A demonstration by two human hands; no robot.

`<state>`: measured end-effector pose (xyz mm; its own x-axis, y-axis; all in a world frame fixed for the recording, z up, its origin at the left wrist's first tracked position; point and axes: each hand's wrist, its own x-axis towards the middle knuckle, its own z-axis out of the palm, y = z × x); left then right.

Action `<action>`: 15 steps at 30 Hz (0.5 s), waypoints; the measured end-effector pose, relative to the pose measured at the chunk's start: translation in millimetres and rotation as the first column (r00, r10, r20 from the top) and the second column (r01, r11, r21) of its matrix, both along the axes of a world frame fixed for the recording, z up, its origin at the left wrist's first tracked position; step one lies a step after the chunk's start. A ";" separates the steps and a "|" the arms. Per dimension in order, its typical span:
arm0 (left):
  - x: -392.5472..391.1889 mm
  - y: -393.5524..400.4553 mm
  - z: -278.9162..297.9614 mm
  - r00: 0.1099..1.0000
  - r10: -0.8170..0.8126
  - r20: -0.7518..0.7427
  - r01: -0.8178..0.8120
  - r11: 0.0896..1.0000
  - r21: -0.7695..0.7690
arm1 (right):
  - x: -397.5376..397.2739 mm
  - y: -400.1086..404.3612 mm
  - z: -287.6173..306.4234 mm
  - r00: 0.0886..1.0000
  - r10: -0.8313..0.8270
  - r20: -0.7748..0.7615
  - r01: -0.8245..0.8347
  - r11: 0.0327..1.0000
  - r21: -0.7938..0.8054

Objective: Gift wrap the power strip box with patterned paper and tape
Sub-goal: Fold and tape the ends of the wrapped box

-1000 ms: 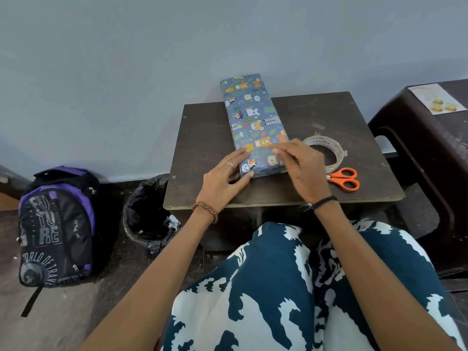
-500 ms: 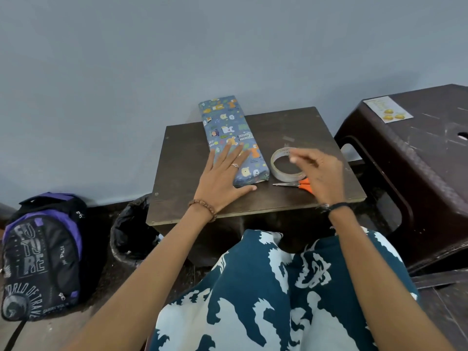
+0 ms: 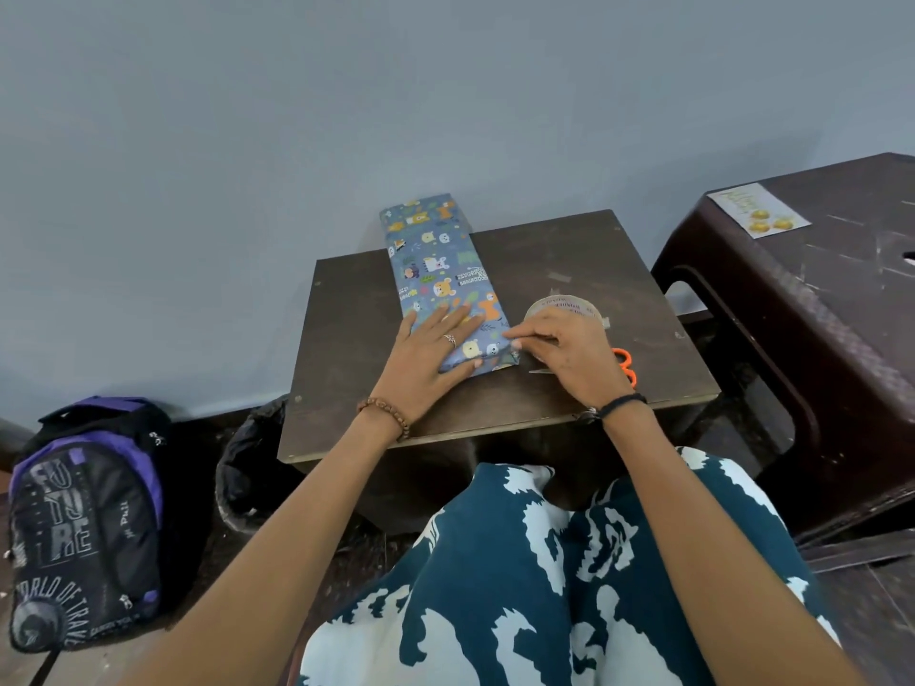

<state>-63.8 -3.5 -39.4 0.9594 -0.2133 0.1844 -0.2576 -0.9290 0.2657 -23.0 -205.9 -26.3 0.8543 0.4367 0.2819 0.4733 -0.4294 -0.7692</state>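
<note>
The power strip box (image 3: 438,269) is long, narrow and fully covered in blue paper printed with small cartoon animals. It lies lengthwise on the dark brown bench (image 3: 346,339), left of the bench's middle, its far end jutting past the bench's back edge toward the grey wall. At its near right corner a small flap of paper sticks out onto the bench.

Just right of the box sits the tape roll (image 3: 567,307), a pale ring lying flat, its near half covered by the right hand. Orange-handled scissors (image 3: 625,366) lie on the bench near that hand, mostly hidden behind it. A dark brown plastic stool (image 3: 817,299) stands right of the bench with a printed card on top. On the floor left of the bench are a black bin bag (image 3: 247,467) and, further left, a black and purple backpack (image 3: 84,527).

The left hand (image 3: 431,361) lies flat with fingers spread, pressing the near end of the box. The right hand (image 3: 564,356) has its fingers curled, fingertips together at the box's near right edge; it seems to pinch something small there, perhaps tape, though that is too small to tell.
</note>
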 end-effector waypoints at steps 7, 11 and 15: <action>2.7 -17.4 20.2 0.994 0.075 -0.083 -0.058 0.980 0.190 | -11.9 -32.4 4.4 0.859 -0.489 0.151 0.500 0.865 -0.046; 11.9 -52.2 30.9 1.000 0.015 -0.024 -0.011 0.990 0.142 | -9.0 -50.8 -4.1 0.770 -0.630 -0.102 0.624 0.777 -0.083; 27.9 -81.5 33.4 0.996 -0.089 -0.026 0.093 0.964 0.248 | -4.5 -47.8 -9.3 0.678 -0.683 -0.271 0.688 0.719 -0.092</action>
<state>-35.9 -85.0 -6.0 0.9361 -0.3370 0.1005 -0.3417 -0.9392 0.0335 -27.5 -253.6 -35.6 0.9525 -0.3046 -0.0012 -0.1729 -0.5372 -0.8256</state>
